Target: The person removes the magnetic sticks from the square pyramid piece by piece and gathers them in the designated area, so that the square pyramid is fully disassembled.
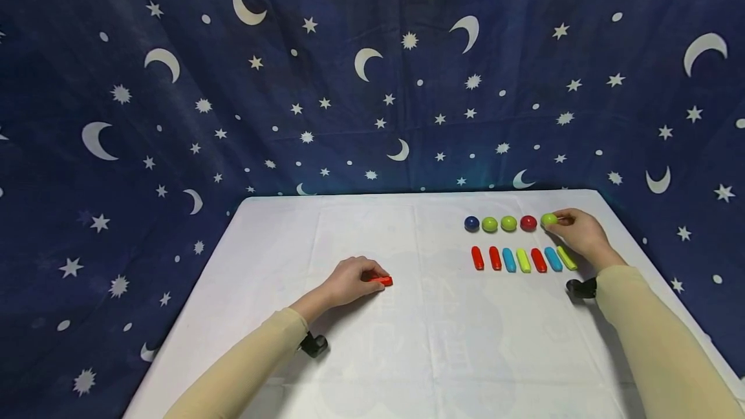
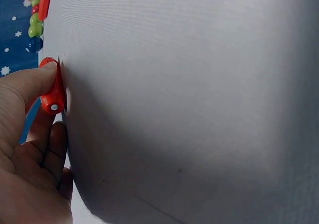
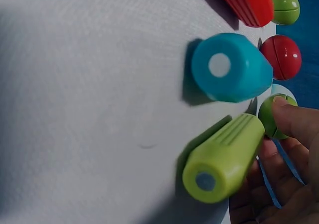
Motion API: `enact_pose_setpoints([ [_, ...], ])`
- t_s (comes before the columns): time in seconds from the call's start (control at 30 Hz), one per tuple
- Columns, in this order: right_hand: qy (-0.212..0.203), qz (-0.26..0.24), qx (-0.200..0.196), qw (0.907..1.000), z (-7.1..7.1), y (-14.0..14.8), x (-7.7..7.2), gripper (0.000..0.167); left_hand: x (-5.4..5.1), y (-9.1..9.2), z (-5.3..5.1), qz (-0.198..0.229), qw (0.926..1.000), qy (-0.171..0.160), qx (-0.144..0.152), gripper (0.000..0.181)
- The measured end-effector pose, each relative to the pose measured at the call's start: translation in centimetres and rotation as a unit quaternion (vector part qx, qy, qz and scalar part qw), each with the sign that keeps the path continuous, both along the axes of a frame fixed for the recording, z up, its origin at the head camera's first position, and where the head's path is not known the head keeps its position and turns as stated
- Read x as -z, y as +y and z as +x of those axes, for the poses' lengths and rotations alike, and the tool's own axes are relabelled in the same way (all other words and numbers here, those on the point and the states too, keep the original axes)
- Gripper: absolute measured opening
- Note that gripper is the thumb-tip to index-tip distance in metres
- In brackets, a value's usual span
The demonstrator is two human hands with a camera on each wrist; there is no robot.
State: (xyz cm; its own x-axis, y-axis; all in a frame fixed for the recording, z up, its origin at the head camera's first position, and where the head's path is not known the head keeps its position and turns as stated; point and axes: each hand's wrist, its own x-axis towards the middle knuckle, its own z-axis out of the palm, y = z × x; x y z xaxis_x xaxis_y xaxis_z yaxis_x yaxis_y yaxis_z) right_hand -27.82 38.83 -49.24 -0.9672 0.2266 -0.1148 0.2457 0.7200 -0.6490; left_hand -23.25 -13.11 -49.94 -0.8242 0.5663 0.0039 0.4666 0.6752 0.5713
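Observation:
My left hand [image 1: 352, 280] pinches a short red rod [image 1: 382, 281] between thumb and fingers, left of the other pieces. In the left wrist view the rod [image 2: 54, 92] shows a pale round spot on its end. At the far right, my right hand [image 1: 582, 235] pinches a green ball [image 1: 549, 220] at the right end of a row of balls. Next to it sits a red ball [image 1: 528, 223]. Close below this hand lies a yellow-green rod [image 1: 567, 258], seen large in the right wrist view, with a blue rod [image 3: 232, 67] beside it.
Farther left in the ball row are two green balls [image 1: 499, 224] and a dark blue ball [image 1: 471, 224]. Several red, blue and yellow-green rods [image 1: 508, 260] form a row in front. A white cloth [image 1: 372, 354] covers the table, and a star-patterned curtain [image 1: 349, 115] hangs behind.

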Motion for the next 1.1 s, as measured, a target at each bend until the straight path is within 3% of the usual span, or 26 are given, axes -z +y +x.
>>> enact_pose_setpoints([
  [1.1,-0.012,-0.014,0.005,0.9998,-0.02,-0.13,0.2,0.058,0.16,-0.01,0.0,0.004,1.0,-0.001,-0.004,0.021],
])
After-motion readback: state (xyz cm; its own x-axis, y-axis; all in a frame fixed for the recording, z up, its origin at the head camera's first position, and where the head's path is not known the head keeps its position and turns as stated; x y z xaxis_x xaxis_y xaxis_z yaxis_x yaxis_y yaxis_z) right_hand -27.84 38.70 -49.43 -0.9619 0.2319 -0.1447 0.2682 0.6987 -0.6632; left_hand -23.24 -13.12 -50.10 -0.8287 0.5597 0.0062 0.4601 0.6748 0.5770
